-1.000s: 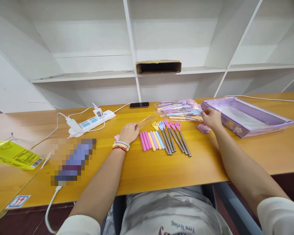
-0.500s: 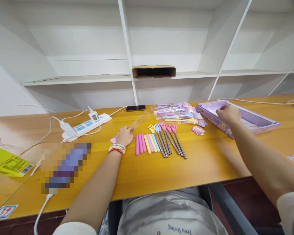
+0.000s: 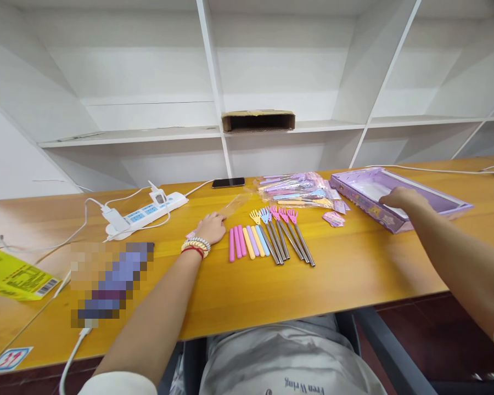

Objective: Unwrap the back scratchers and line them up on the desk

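My left hand (image 3: pixel 211 227) rests on the table over a clear plastic bag (image 3: pixel 235 204), its fingers pressed together on it. A pink label edge pokes out beside that hand. My right hand (image 3: pixel 405 198) is over the purple patterned box (image 3: pixel 448 204) at the right, fingers curled downward; whatever they hold, if anything, is hidden. Between my hands lies a row of pink, yellow, lilac and blue handle sleeves (image 3: pixel 247 242). Beside them are several metal rods with claw-shaped coloured heads, like back scratchers (image 3: pixel 288 236). Behind these sits a pile of bagged back scratchers (image 3: pixel 296 189).
Small pink cards (image 3: pixel 333 219) lie near the box. A black phone (image 3: pixel 228 182) is at the table's back edge. At left are a power strip (image 3: pixel 148 214) with cables, a pixelated object (image 3: pixel 115 280) and a yellow packet (image 3: pixel 16 274). White shelves hold a cardboard box (image 3: pixel 258 122).
My right hand has moved a little rightward and lower over the purple box. My left hand stays on the plastic bag, and the laid-out pieces keep their places.
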### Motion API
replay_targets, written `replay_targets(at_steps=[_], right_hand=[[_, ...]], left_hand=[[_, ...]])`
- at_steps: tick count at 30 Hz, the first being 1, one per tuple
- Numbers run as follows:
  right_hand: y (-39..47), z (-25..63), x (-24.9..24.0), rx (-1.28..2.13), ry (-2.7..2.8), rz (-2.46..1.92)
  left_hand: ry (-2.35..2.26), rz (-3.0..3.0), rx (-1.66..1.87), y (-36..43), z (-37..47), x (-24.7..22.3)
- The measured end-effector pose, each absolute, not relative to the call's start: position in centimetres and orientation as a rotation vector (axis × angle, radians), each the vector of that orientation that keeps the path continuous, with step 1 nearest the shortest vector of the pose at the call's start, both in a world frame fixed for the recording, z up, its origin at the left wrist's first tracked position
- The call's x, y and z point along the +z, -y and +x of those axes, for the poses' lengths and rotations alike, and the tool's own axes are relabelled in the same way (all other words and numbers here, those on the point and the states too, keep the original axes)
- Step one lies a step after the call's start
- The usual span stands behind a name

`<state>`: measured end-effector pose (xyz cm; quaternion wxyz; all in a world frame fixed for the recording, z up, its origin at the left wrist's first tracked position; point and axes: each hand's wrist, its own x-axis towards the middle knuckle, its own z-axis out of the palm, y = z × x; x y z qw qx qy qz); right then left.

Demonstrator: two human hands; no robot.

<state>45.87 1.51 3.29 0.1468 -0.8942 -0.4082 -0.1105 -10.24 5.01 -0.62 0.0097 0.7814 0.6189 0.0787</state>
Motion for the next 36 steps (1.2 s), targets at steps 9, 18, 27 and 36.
replay_targets(at_steps=[9,18,27,36], right_hand=[[-1.3,34.7,6.3,-0.427,1.517,-1.984],[-1.3,20.4,3.4,-0.314,1.996,-1.063],[-0.6,19.5,-0.2,-0.201,2.134,-1.007],[-0.3,19.6,0.0,-0.088,2.051,-1.068]], left_hand=[[-1.701,2.107,0.767,-5.5,-11.6,-1.2],[-2.118,1.726,0.738,-5.0,-16.2,1.9],[-2.185,1.691,0.475,-4.6,-15.9,1.1],[-1.029,1.187,1.715,-2.9,-12.6,3.6]])
